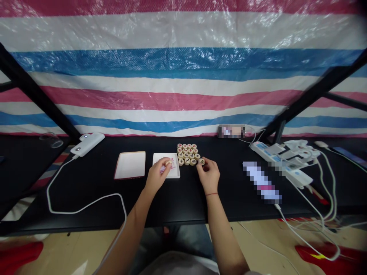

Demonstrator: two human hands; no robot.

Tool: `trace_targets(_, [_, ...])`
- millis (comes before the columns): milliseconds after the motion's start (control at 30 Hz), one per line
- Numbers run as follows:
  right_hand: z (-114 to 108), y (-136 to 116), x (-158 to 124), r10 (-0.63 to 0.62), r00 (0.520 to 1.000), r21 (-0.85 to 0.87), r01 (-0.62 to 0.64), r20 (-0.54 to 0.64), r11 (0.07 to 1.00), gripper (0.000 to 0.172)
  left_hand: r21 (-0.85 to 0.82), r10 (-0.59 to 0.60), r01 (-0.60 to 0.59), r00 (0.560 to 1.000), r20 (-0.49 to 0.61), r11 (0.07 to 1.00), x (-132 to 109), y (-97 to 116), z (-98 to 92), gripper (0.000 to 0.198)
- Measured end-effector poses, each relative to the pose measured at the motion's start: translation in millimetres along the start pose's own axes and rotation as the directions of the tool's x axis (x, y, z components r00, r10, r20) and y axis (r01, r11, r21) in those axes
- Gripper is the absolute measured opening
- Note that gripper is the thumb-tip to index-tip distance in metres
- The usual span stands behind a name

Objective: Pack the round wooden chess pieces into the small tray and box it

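Observation:
Several round Chinese chess pieces (187, 155) with red or black characters sit in close rows on the black table. My right hand (209, 175) pinches one chess piece (202, 162) at the right end of the nearest row, its black character facing up. Over the open white box (176, 174), my left hand (157, 176) has its thumb and fingers closed on a small pale chess piece (169, 162), partly hidden by the fingers. Inside the box lies a pinkish printed paper (173, 164), partly covered by that hand. Left of the box rests its white-lined lid (130, 165).
A white power bank (87, 144) with a cable lies at the left. To the right are a phone (262, 181), a power strip (295, 173) with several plugs and tangled white cables. Another device (231, 131) stands by the striped plastic sheet (183, 88) behind the table.

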State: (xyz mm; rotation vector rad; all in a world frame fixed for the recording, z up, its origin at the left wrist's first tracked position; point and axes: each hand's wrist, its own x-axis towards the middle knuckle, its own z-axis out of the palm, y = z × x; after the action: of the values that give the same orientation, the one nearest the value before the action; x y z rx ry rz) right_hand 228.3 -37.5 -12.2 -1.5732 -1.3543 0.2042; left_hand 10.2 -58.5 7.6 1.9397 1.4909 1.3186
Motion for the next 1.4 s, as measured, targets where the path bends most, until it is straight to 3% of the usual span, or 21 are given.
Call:
trace_targets(67, [1,12,3,0.081,0.996,-0.109,-0.077,0.037,0.991,0.038,-0.007,-0.018,0.018,1.0,0.006,1.0,0,0,-0.9,0.023])
trace_targets(200, [3,16,3,0.098,0.986,-0.245,-0.063,0.136,0.968,0.036,0.012,-0.02,0.02,0.998,0.059,1.0,-1,3,-1.6,0.025])
trace_targets(267, [2,7,0,0.037,0.995,-0.218,-0.016,0.093,0.976,0.035,0.003,0.027,-0.027,0.996,0.088,1.0,0,5,-1.3,0.027])
trace_targets(333, [1,-8,-6,-0.113,0.99,-0.112,0.122,0.087,0.986,0.037,0.005,0.082,-0.083,0.99,0.113,0.997,0,7,-0.2,0.029])
trace_targets(367, [1,-16,-10,-0.22,0.968,-0.04,0.226,0.125,0.973,0.036,0.012,0.094,-0.096,0.989,0.117,0.995,-1,7,0.8,0.028])
trace_targets(433, [2,-32,-18,-0.442,0.859,0.115,0.427,0.26,0.897,0.034,0.017,0.08,-0.082,0.991,0.106,0.996,-3,5,3.7,0.029])
trace_targets(500, [6,-44,-26,-0.558,0.759,0.231,0.508,0.335,0.83,0.031,-0.003,0.047,-0.046,0.994,0.097,0.999,-5,2,6.9,0.033])
trace_targets(567, [9,-50,-31,-0.574,0.741,0.277,0.503,0.349,0.819,0.028,-0.028,0.035,-0.032,0.993,0.11,0.999,-7,0,9.1,0.036])
trace_targets(633, [11,-49,-32,-0.548,0.767,0.286,0.471,0.333,0.834,0.024,-0.024,0.06,-0.057,0.99,0.127,0.998,-7,0,9.0,0.037])
trace_targets(700, [10,-41,-27,-0.479,0.836,0.251,0.42,0.267,0.872,0.022,0.019,0.109,-0.112,0.986,0.13,0.994,-6,2,6.6,0.037])
trace_targets(767, [6,-28,-19,-0.32,0.939,0.146,0.301,0.126,0.942,0.023,0.099,0.132,-0.145,0.983,0.13,0.984,-4,6,2.7,0.032])
trace_targets(833, [1,-12,-9,-0.123,0.992,0.015,0.123,-0.017,0.992,0.025,0.192,0.112,-0.137,0.984,0.137,0.972,-3,10,-1.2,0.025])
trace_targets(933, [-3,9,1,0.018,0.999,-0.12,-0.021,-0.026,0.993,0.024,0.295,0.075,-0.117,0.986,0.149,0.948,-4,13,-4.5,0.018])
trace_targets(1067, [-1,18,2,0.028,0.995,-0.203,-0.009,0.094,0.979,0.02,0.399,0.044,-0.075,0.995,0.086,0.914,-11,12,-5.9,0.012])
trace_targets(1167, [1,16,0,0.038,0.992,-0.252,-0.006,0.119,0.968,0.019,0.449,0.037,-0.057,0.998,0.054,0.892,-17,6,-9.5,0.007])
trace_targets(1400, [2,13,0,0.049,0.988,-0.302,-0.004,0.144,0.953,0.017,0.489,-0.018,-0.075,0.983,0.181,0.869,-25,-7,-16.1,0.007])
